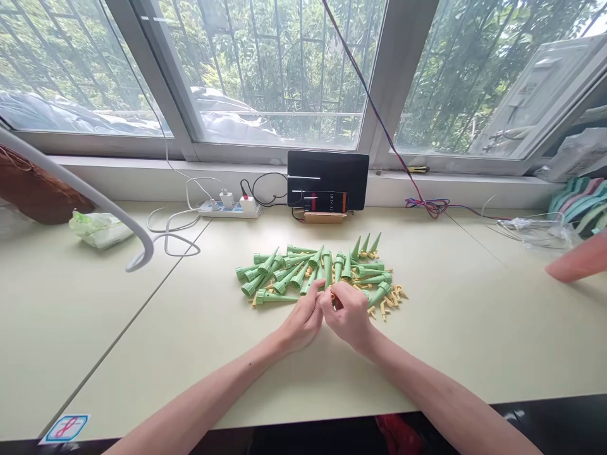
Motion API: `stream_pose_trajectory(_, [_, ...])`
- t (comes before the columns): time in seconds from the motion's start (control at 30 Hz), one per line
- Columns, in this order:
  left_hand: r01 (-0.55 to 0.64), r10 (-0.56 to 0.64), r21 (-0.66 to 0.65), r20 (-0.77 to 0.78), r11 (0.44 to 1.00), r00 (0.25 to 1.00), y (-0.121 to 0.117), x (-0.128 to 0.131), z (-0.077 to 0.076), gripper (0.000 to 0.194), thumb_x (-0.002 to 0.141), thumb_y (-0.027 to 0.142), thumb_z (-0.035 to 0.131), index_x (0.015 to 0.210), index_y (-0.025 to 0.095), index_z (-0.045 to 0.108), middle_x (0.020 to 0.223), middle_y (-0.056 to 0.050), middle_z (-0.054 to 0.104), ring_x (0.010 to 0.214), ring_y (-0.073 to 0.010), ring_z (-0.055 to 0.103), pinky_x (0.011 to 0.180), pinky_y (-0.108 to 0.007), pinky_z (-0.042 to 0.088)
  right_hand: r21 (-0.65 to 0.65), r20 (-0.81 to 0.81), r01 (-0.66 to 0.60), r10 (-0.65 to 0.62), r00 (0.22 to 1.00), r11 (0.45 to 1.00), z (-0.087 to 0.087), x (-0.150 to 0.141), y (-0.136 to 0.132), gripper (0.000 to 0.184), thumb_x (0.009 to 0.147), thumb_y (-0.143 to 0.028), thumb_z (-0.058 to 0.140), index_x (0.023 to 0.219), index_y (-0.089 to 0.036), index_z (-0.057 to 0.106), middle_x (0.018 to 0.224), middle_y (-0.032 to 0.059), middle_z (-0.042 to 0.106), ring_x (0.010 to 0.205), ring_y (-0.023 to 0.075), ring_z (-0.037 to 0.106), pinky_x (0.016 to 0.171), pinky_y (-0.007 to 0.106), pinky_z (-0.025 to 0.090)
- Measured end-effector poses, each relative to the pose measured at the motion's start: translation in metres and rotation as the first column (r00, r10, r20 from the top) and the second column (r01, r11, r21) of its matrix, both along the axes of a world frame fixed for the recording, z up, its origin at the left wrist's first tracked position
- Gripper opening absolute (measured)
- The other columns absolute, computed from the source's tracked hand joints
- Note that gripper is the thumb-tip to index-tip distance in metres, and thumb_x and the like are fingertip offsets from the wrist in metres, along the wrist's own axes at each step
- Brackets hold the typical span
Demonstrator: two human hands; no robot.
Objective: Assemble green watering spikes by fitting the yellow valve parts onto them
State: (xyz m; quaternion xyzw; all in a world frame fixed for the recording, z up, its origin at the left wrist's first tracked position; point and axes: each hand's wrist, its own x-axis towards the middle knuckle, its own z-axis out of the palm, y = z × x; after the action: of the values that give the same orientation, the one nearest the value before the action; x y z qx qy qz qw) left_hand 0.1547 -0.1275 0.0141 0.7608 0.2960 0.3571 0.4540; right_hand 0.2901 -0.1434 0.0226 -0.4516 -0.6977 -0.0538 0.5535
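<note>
Both hands meet at the near edge of a pile of green plastic spikes. My left hand (306, 313) is closed around the narrow end of a green spike (327, 266), whose wide collar points away from me. Pressed against its fingertips, my right hand (349, 313) is pinched shut; what lies in that pinch is hidden by the fingers. Several more hollow, tapered green spikes (287, 278) lie to the left and behind. Small yellow plastic nozzle pieces (391, 300) are scattered right of my right hand.
Three spikes (365, 245) stand tip-up at the pile's back right. Behind are a dark tablet (327, 170) with a phone in front, and a power strip (230, 208) with cables. A white curved stand arm (137, 243) reaches in from the left. A blurred reddish object (578, 259) is at right.
</note>
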Motion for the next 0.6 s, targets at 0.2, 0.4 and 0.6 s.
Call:
stream_pose_trajectory(0.2, [-0.144,0.148,0.044,-0.099,0.989,0.984,0.001,0.000,0.007,0.035,0.100,0.039,0.035,0.127,0.017,0.039,0.075,-0.001,0.062,0.057,-0.0119,0.050,0.055,-0.022,0.037,-0.085,-0.045,-0.004,0.000,0.999,0.996,-0.001,0.005,0.004,0.036,0.091,-0.018,0.049,0.058,-0.021,0.034,0.051,-0.0061,0.032,0.046,0.0081,0.029,0.046,0.023,0.026])
stream_pose_trajectory(0.4, [-0.323,0.339,0.110,-0.189,0.940,0.922,-0.002,0.002,0.014,0.045,0.098,0.043,0.040,0.135,0.019,0.035,0.058,0.008,0.049,0.043,-0.0103,0.040,0.048,-0.021,0.031,-0.137,-0.125,0.031,-0.049,0.991,0.990,0.002,0.014,0.010,0.044,0.097,-0.026,0.046,0.055,-0.020,0.033,0.049,-0.0060,0.030,0.045,0.0082,0.026,0.046,0.025,0.024])
stream_pose_trajectory(0.6, [-0.360,0.446,0.282,-0.369,0.890,0.815,-0.006,0.005,0.021,0.048,0.094,0.039,0.044,0.136,0.017,0.035,0.050,0.010,0.045,0.043,-0.0148,0.049,0.054,-0.024,0.036,-0.159,-0.149,0.117,-0.140,0.979,0.980,0.005,0.024,0.017,0.046,0.101,-0.027,0.039,0.056,-0.020,0.034,0.048,-0.0049,0.033,0.044,0.0088,0.027,0.046,0.026,0.023])
